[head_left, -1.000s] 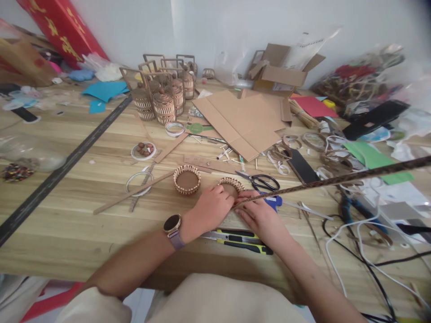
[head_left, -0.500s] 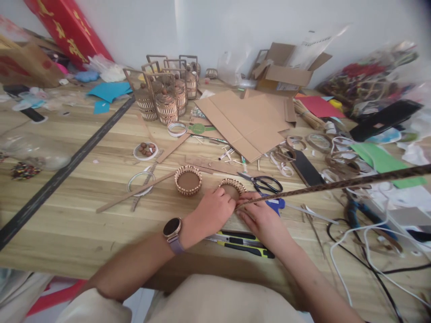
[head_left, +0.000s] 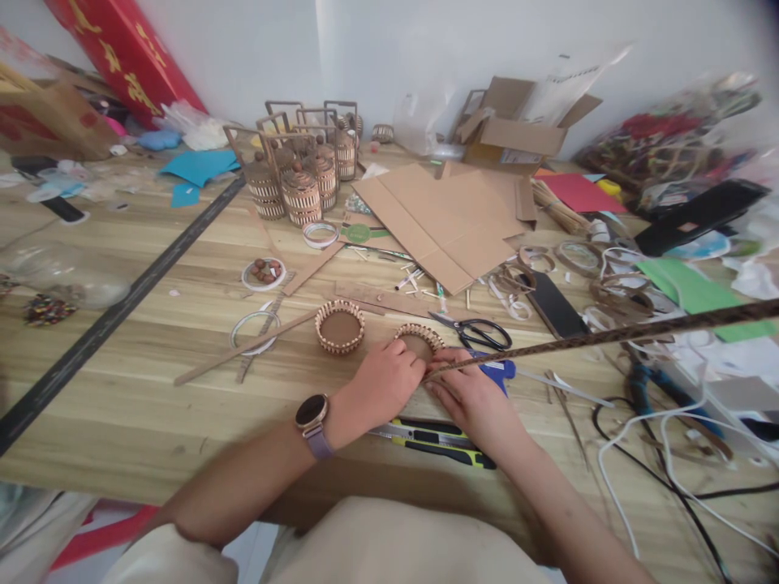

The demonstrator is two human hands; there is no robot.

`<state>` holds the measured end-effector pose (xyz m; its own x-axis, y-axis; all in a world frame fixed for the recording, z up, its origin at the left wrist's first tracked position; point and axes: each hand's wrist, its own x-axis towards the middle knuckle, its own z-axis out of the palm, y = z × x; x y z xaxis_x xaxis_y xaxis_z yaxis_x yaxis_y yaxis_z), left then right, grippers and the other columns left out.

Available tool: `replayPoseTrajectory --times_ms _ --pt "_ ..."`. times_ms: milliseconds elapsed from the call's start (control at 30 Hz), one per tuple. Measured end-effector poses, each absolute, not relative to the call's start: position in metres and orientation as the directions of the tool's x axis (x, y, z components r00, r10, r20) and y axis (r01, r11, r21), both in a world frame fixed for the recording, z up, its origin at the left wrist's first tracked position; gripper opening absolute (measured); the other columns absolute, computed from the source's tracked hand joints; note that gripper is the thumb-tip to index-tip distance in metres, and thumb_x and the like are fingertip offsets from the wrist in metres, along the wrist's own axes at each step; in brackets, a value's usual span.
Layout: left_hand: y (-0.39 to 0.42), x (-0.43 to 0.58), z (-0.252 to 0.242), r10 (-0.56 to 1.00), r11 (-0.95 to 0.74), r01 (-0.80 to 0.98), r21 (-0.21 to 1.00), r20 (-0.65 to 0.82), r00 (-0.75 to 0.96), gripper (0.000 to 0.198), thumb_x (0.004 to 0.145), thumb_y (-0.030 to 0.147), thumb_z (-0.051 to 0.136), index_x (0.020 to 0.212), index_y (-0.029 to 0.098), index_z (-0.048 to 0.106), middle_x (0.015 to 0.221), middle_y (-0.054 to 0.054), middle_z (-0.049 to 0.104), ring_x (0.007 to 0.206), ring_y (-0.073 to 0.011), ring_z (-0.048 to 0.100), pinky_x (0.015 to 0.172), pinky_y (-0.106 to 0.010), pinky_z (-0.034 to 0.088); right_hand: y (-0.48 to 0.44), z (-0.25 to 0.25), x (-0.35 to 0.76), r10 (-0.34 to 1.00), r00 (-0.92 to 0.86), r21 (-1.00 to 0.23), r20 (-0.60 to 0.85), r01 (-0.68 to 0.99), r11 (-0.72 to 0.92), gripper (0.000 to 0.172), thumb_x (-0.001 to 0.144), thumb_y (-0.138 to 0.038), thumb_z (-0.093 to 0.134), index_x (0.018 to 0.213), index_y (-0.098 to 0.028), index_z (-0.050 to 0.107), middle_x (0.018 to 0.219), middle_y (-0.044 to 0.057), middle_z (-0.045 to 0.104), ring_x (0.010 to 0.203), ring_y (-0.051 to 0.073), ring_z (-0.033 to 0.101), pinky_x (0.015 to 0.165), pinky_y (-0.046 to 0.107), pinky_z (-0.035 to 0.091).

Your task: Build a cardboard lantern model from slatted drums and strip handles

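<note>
My left hand [head_left: 393, 377], with a watch on its wrist, is closed on the near side of a small round basket [head_left: 421, 334] that has a brown base and a pale-and-brown rim. Beside it, my right hand [head_left: 467, 391] pinches a long brown cardboard strip [head_left: 584, 339] where it meets the basket's rim. The strip's free length stretches up to the right edge of the view. My fingers hide the near part of the rim. A second round basket [head_left: 339, 327] sits to the left, apart from both hands.
Yellow-and-black utility knives [head_left: 441, 442] lie near my wrists. Black-handled scissors [head_left: 480, 331] and a blue glue gun [head_left: 500, 371] are just beyond my right hand. Cardboard sheets [head_left: 438, 227], several lidded baskets with handles [head_left: 302, 195] and tape rolls [head_left: 254, 331] stand farther back. White cables [head_left: 608, 462] run at right.
Almost nothing differs. Both hands stay at the basket's near rim, and the free end of the strip has dipped very slightly at the right.
</note>
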<state>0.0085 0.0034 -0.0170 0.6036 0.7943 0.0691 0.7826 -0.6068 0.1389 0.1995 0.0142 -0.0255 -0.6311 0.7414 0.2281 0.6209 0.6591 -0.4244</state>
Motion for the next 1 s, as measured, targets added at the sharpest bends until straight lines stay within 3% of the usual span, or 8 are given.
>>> replayPoseTrajectory --times_ms 667,1000 --pt "0.0026 0.0113 -0.0163 0.804 -0.595 0.796 0.109 0.077 0.59 0.012 0.096 0.015 0.049 0.09 0.015 0.06 0.09 -0.008 0.067 0.091 -0.0243 0.057 0.076 -0.037 0.045 0.0146 -0.0296 0.2009 0.74 -0.627 -0.426 0.243 0.617 0.662 0.018 0.093 -0.017 0.05 0.097 -0.021 0.067 0.11 0.012 0.063 0.109 0.027 0.063 0.09 0.042 0.057" --pt "0.0021 0.0125 -0.0191 0.815 -0.58 0.807 0.117 0.075 0.575 0.012 0.096 0.015 0.048 0.092 0.015 0.06 0.092 -0.009 0.066 0.093 -0.0248 0.057 0.076 -0.037 0.045 0.013 -0.0284 0.1986 0.761 -0.614 -0.409 0.21 0.651 0.639 0.016 0.091 -0.015 0.052 0.094 -0.022 0.066 0.103 0.011 0.063 0.1 0.026 0.065 0.084 0.039 0.058"
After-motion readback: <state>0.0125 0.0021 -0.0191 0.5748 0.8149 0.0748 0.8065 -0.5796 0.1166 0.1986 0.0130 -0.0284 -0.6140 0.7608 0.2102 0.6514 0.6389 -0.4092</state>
